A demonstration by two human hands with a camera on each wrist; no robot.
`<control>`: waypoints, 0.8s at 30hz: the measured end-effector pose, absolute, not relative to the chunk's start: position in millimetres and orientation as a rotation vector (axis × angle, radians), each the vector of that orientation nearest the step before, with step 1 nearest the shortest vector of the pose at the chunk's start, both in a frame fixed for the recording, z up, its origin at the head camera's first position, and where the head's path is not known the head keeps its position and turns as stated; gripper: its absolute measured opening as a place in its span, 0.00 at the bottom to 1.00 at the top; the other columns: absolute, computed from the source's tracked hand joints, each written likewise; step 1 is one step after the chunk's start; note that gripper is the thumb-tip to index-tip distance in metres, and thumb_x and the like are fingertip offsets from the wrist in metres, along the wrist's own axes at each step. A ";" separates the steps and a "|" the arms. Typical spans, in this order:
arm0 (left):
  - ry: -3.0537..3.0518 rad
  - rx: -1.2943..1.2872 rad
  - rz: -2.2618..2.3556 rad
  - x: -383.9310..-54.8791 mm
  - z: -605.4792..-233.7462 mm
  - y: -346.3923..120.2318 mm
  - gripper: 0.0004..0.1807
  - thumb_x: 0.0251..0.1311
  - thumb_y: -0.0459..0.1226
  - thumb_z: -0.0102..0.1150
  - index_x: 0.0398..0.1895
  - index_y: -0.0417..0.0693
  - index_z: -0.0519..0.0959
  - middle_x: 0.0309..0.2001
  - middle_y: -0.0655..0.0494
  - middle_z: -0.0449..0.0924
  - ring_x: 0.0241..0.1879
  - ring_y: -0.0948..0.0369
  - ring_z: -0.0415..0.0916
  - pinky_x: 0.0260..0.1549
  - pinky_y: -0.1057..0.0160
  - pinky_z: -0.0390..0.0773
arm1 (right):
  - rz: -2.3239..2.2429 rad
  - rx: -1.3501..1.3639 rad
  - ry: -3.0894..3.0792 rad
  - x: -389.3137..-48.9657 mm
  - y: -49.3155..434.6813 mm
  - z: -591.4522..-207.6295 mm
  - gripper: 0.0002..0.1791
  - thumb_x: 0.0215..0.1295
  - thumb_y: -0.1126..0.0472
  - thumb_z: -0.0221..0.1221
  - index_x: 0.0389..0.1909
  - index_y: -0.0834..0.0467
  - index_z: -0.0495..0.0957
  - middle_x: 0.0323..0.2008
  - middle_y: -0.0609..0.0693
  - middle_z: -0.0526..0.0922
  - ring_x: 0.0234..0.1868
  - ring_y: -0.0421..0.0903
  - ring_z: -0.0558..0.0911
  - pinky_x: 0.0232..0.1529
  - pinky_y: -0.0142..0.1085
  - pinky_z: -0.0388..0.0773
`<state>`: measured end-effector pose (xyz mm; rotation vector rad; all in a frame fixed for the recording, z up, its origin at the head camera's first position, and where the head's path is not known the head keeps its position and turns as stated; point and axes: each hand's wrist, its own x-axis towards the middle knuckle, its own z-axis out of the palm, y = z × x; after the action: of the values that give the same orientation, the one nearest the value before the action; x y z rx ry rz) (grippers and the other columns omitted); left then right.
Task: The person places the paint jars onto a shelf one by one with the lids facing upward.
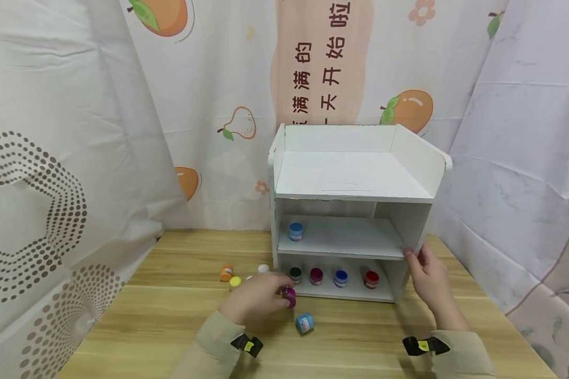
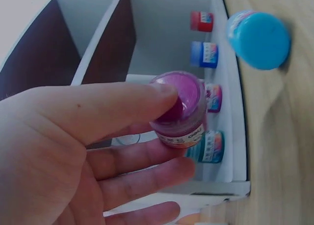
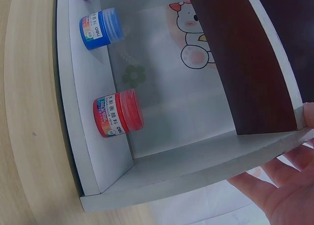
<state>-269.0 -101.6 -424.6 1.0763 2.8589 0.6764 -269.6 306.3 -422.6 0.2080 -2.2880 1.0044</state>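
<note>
My left hand point(image 1: 258, 296) pinches a purple paint jar point(image 2: 184, 107) between thumb and fingers, just before the shelf's lower left part. With my right hand point(image 1: 429, 276) I grip the right side panel of the white shelf point(image 1: 355, 173), thumb at the front edge by the middle board. Along the bottom board stand a dark green jar point(image 1: 295, 275), a magenta jar point(image 1: 316, 276), a blue jar point(image 3: 100, 28) and a red jar point(image 3: 117, 113). A light blue jar point(image 1: 296, 231) stands at the left of the middle board.
Another light blue jar point(image 1: 305, 323) lies on its side on the wooden table point(image 1: 180, 310) before the shelf. Left of the shelf are an orange jar point(image 1: 226, 272), a yellow-lidded jar point(image 1: 235, 282) and a white jar point(image 1: 263, 268). A patterned curtain point(image 1: 218, 173) hangs behind.
</note>
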 end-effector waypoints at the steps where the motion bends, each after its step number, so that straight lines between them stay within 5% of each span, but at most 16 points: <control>1: 2.839 1.058 0.701 -269.4 -424.6 -103.7 0.11 0.62 0.40 0.67 0.48 0.54 0.85 0.37 0.68 0.81 0.33 0.68 0.76 0.31 0.69 0.77 | 1.004 0.210 -2.286 -269.7 306.6 -422.7 0.21 0.79 0.55 0.52 0.63 0.66 0.71 0.53 0.67 0.82 0.49 0.19 0.70 0.44 0.13 0.65; 8: 2.723 0.931 0.755 -270.3 -425.4 -113.3 0.03 0.65 0.43 0.67 0.38 0.58 0.85 0.28 0.69 0.79 0.25 0.69 0.73 0.26 0.67 0.76 | 0.986 0.210 -2.303 -268.7 307.1 -422.0 0.22 0.79 0.55 0.52 0.65 0.65 0.70 0.54 0.67 0.82 0.53 0.42 0.80 0.44 0.13 0.65; 15: 2.715 0.814 0.672 -268.0 -426.1 -115.2 0.06 0.64 0.42 0.67 0.36 0.51 0.85 0.28 0.67 0.78 0.27 0.68 0.72 0.28 0.67 0.75 | 1.002 0.227 -2.287 -268.4 307.4 -421.3 0.22 0.79 0.56 0.52 0.65 0.65 0.70 0.53 0.67 0.81 0.48 0.19 0.70 0.44 0.13 0.66; 24: 2.698 0.750 0.632 -268.2 -431.5 -115.1 0.05 0.66 0.41 0.64 0.32 0.53 0.83 0.25 0.66 0.78 0.23 0.67 0.68 0.22 0.67 0.68 | 1.000 0.220 -2.287 -268.0 307.5 -422.0 0.21 0.79 0.56 0.52 0.63 0.66 0.71 0.52 0.67 0.82 0.47 0.19 0.70 0.42 0.14 0.67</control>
<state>-268.2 -115.1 -431.5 0.7501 2.6979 0.6318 -268.0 307.5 -422.0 0.2199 -2.2875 0.9995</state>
